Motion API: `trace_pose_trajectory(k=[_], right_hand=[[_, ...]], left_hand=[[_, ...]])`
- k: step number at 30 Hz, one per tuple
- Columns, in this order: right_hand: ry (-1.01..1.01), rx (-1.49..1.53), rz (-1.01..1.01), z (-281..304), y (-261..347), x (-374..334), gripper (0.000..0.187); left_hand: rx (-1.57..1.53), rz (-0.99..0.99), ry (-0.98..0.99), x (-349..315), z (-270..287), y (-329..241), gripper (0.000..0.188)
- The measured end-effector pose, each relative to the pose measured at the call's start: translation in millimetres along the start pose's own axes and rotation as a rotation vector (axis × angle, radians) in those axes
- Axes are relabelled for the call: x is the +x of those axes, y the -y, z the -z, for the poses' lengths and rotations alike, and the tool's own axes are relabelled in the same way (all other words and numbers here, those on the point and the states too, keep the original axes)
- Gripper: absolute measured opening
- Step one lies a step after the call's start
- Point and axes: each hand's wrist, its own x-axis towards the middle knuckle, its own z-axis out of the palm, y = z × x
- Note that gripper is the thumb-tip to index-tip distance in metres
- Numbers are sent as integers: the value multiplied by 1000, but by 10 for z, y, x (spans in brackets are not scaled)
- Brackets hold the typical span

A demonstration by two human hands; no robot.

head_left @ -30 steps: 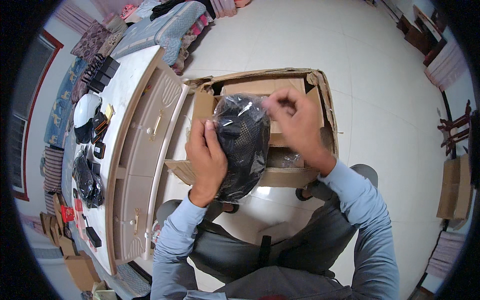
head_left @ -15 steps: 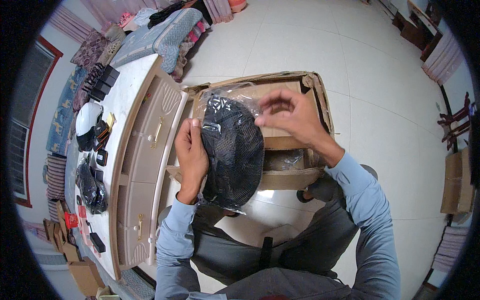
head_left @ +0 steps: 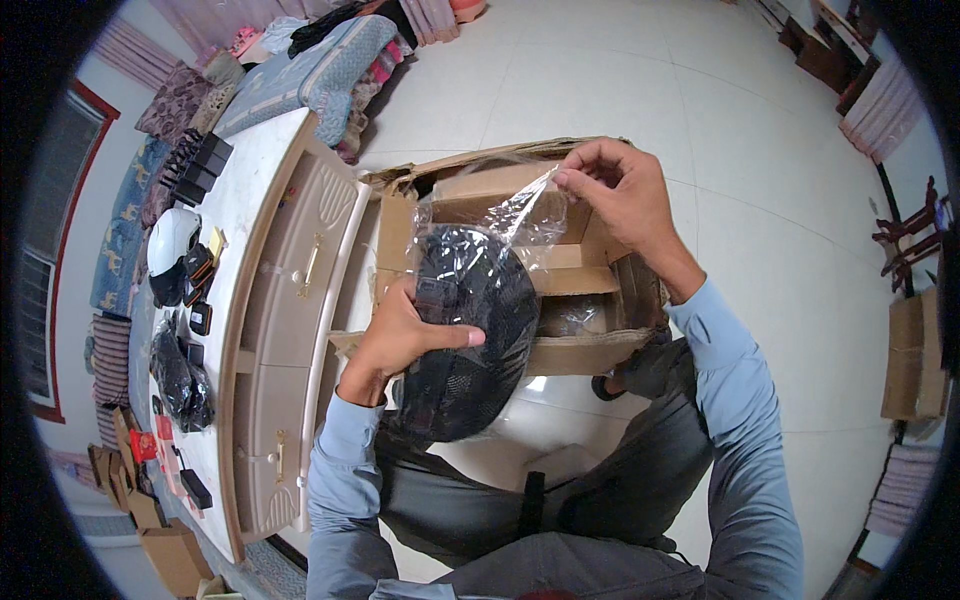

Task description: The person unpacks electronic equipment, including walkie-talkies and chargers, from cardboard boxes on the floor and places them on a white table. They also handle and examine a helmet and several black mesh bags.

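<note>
Head view: black mesh item (head_left: 490, 290) in clear plastic bag (head_left: 535, 212), slightly left of frame centre
Left hand (head_left: 402, 335), left of centre, grips bagged item, thumb across its face, other fingers mostly hidden
Right hand (head_left: 632, 200), upper right of centre, pinches bag's film, stretched taut toward fingertips
Open cardboard box (head_left: 592, 354), mid-frame, partly covered by bag; white helmet (head_left: 172, 240) on cabinet (head_left: 265, 175), left side

head view | texts, labels: none legible | numbers, signs: none legible
</note>
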Motion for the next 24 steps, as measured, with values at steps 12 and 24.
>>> trace_pose_trajectory(k=[12, 24], right_hand=[[-144, 647, -16, 280, 175, -116, 25], [463, 75, -30, -292, 200, -424, 22]], left_hand=[[87, 31, 83, -52, 127, 86, 38], [288, 41, 201, -35, -121, 113, 28]])
